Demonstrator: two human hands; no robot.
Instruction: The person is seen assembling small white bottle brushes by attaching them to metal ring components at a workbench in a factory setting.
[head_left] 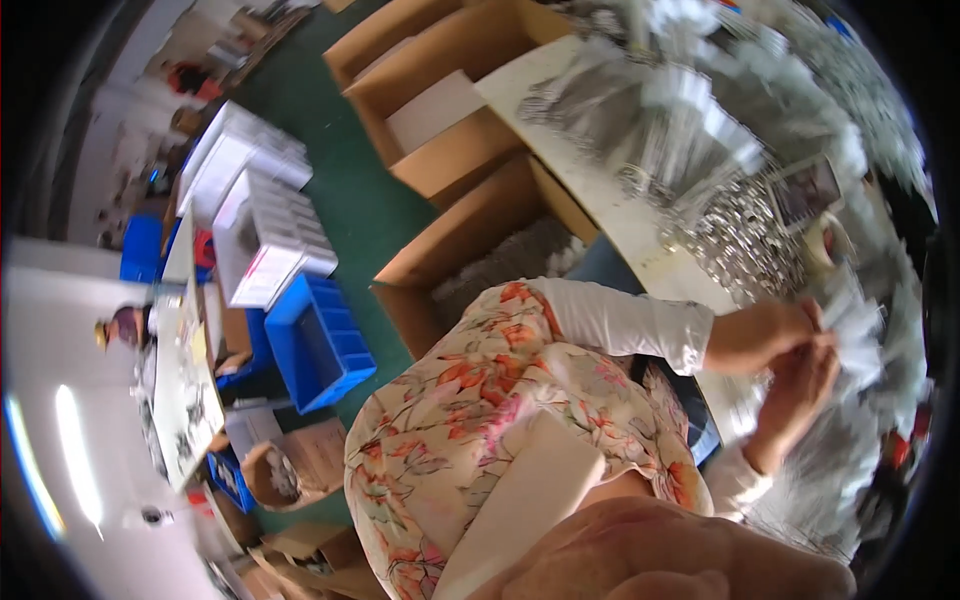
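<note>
At the right, my left hand (785,332) and my right hand (803,388) meet, fingertips pinched close together. Between them they grip a translucent plastic bag (858,335), blurred, which spreads out past the fingers. Its contents, if any, cannot be made out. Beside my left hand lies a heap of small shiny metal parts (735,240) on the pale table (640,240). A roll of tape (828,243) stands at the edge of that heap. More clear plastic bags (690,120) are piled along the table and under my right hand.
An open cardboard box (410,285) holding packed bags stands against the table, with larger cardboard boxes (450,130) beyond it. Across the green floor (340,190) are a blue bin (320,345) and white cartons (275,235). A dark rectangular item (806,192) lies by the metal parts.
</note>
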